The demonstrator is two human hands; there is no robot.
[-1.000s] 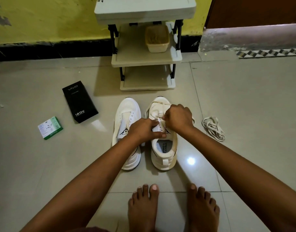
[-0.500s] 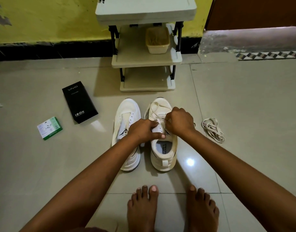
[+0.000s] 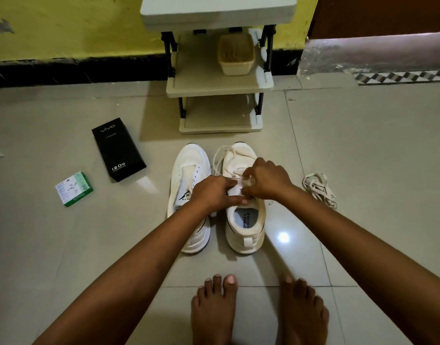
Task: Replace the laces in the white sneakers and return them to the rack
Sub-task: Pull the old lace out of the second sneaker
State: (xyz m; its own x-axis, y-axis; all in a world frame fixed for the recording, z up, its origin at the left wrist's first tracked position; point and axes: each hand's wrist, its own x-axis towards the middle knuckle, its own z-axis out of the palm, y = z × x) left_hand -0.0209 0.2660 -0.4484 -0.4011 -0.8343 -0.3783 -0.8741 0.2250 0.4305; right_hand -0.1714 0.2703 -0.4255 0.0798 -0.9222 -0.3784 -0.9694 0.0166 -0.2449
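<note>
Lace (image 3: 220, 155) loop pulled wider, hands (image 3: 241, 188) still pinching it, right sneaker (image 3: 246, 227)

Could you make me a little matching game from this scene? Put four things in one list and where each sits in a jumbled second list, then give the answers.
Things:
1. black box
2. basket
3. loose lace bundle
4. green and white box

Places:
A. middle shelf of the rack
B. floor, right of the sneakers
C. floor, farthest left
D. floor, between the small box and the left sneaker

Pairs: 1-D, 2-A, 3-B, 4-C
</note>
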